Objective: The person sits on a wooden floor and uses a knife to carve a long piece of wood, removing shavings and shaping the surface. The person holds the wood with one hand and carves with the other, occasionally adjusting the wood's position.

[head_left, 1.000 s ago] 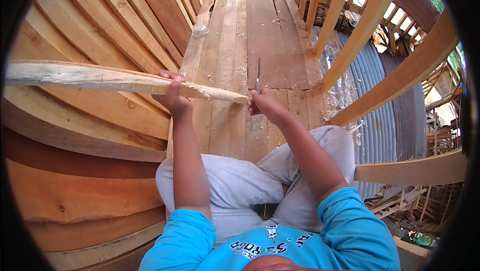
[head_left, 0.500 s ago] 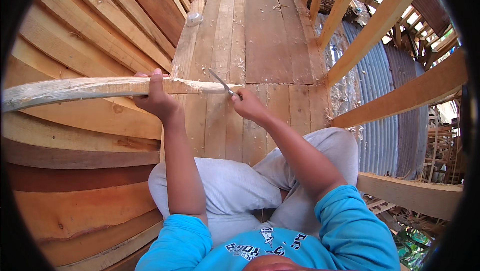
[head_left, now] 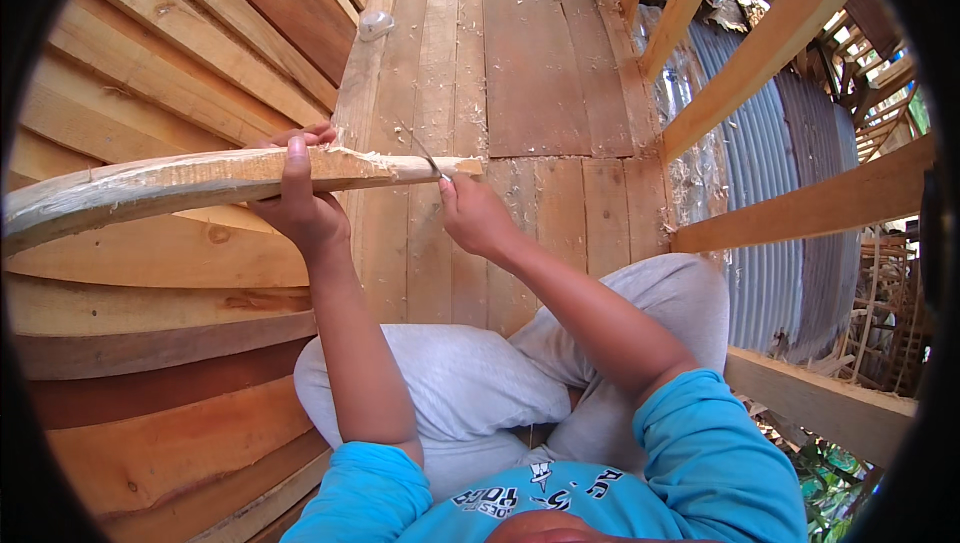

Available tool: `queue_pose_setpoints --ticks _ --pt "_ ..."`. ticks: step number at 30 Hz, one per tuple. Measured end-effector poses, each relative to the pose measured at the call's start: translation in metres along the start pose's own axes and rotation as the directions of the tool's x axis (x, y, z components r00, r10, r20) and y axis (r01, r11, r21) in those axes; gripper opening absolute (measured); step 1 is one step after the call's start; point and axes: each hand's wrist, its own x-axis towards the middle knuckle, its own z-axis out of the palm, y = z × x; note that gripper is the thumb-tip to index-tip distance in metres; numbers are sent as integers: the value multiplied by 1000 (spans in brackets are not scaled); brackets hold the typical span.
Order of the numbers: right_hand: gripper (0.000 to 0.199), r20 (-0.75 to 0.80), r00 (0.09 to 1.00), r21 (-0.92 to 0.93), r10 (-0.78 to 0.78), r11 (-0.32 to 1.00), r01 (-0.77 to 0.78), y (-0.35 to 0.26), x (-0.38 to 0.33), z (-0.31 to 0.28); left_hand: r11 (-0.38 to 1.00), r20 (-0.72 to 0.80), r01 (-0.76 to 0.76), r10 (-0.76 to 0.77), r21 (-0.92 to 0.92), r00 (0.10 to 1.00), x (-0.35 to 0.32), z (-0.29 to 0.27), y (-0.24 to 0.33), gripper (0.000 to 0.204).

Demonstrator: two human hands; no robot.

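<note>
A long, pale piece of wood (head_left: 190,181) runs across from the far left, its thinner, carved end (head_left: 455,167) pointing right. My left hand (head_left: 300,188) is wrapped round it near the middle, thumb over the top and fingers on the far side. In my right hand (head_left: 472,211) is a knife (head_left: 425,151), held by its handle, which the fingers mostly hide. The blade crosses the wood near the narrow end, its tip pointing away and to the left. Rough, curled shavings (head_left: 365,156) cling to the wood between the two hands.
I sit cross-legged on a plank floor (head_left: 550,73) scattered with shavings. A small clear plastic container (head_left: 375,25) lies at the far left. Overlapping boards (head_left: 170,93) form a wall on my left. Wooden rails (head_left: 810,198) line my right, with corrugated metal sheets (head_left: 765,143) beyond.
My right hand has shifted left and a little nearer with the knife, whose blade now crosses the wood. The wood has tilted, its left part lower, and my left hand has moved slightly left.
</note>
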Motion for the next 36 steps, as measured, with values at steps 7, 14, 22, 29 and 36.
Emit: queue_pose_setpoints --ticks 7,14,22,29,36 --pt "47 79 994 5 77 997 -77 13 9 -6 998 -200 30 -19 51 980 -13 19 -2 35" --pt "49 8 989 -7 149 989 -149 28 10 -2 1000 -248 10 -5 19 969 -12 22 -2 45" --pt "53 89 996 60 -19 998 13 -41 -7 -18 998 -230 -8 21 60 973 -15 20 -2 36" --pt "51 166 980 84 114 988 -129 13 15 -14 999 -241 17 -25 -35 970 -8 11 -6 29" --pt "50 69 998 49 0 999 -3 -30 -4 -14 999 -155 -24 20 -21 988 -9 6 -7 26"
